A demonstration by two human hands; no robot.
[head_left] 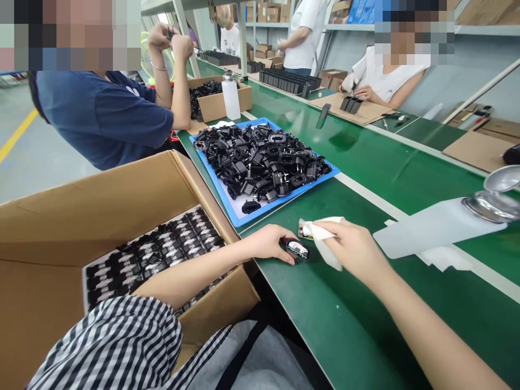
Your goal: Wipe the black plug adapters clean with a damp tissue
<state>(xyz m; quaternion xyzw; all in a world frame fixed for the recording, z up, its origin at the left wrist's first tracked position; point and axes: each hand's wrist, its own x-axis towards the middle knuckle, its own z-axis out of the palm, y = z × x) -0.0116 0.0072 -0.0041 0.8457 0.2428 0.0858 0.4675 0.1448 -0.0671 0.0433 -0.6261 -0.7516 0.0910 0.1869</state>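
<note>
My left hand (pixel 273 244) is closed around a black oval plastic housing (pixel 298 249), held just over the green table. Its open end faces up and right, showing a white part and a strip of green board inside. To the right, my right hand (pixel 352 244) pinches a crumpled white cloth or tissue (pixel 327 246). A small piece with a metallic, reddish edge (pixel 301 228) shows at the cloth's left end; what it is, and whether my fingers hold it too, I cannot tell.
A blue-rimmed tray (pixel 244 221) is heaped with black plug housings (pixel 260 162). At my left stands an open cardboard box (pixel 81 179) with rows of black-and-white parts (pixel 162 244). A white pump bottle (pixel 430 225) stands right. Co-workers sit across and at left.
</note>
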